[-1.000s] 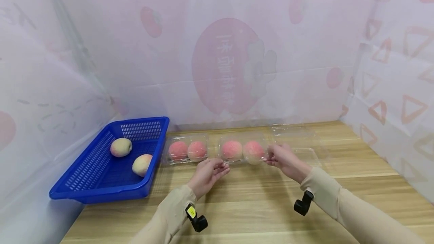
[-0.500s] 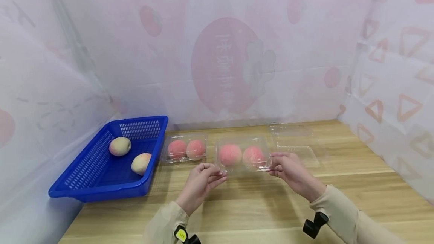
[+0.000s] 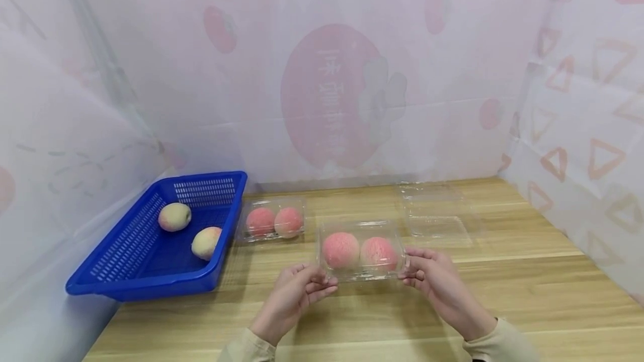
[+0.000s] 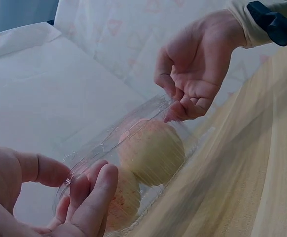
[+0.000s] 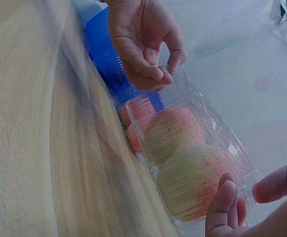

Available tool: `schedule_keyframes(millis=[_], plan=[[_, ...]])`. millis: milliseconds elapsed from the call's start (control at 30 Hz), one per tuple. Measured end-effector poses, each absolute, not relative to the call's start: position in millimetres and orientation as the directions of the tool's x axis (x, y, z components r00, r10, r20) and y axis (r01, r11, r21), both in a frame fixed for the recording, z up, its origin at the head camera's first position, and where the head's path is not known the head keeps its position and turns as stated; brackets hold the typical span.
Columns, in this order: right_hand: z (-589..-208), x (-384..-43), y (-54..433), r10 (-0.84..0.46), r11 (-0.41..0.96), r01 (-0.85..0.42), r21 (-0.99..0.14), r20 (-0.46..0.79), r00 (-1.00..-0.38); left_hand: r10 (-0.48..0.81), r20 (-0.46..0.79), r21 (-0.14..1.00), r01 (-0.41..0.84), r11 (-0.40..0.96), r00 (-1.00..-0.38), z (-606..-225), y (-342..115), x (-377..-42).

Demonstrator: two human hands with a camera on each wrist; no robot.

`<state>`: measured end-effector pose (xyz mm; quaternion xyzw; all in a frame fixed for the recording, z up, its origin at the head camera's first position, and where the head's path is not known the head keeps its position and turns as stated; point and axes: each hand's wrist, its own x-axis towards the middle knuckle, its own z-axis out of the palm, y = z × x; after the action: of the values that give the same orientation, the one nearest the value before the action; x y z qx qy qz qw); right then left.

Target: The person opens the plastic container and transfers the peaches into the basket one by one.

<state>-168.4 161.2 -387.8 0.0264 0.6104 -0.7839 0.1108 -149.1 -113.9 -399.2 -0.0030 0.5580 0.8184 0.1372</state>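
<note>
A clear plastic clamshell box point(image 3: 359, 230) with its lid down contains two pink and cream peaches point(image 3: 341, 250). My left hand point(image 3: 300, 295) pinches its near left corner between thumb and fingers. At the near right corner my right hand point(image 3: 443, 286) does the same. Both wrist views show the box's front rim between fingertips, the peaches point(image 5: 187, 173) visible through its ribbed side. Behind and to the left, a second clear box point(image 3: 274, 205) with two peaches point(image 3: 289, 222) sits on the wooden table.
A blue plastic basket point(image 3: 146, 285) stands at the left with two paler peaches point(image 3: 174, 217) in it. An opened, unfilled clear box point(image 3: 440, 228) lies at the back right. Fabric walls point(image 3: 226, 99) enclose the table point(image 3: 372, 328) behind and at both sides.
Both hands have drawn the box with two peaches toward the person, away from its place beside the other filled box. Its lid side now tilts more toward the head camera.
</note>
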Motion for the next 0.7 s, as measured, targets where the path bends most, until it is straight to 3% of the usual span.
schedule_keyframes(millis=[700], plan=[[-416,-167,163,-0.199,-0.240,0.249,-0.938,-0.203,-0.959,0.284,-0.187,0.915,-0.272,-0.298,-0.940,-421,-123,-150]])
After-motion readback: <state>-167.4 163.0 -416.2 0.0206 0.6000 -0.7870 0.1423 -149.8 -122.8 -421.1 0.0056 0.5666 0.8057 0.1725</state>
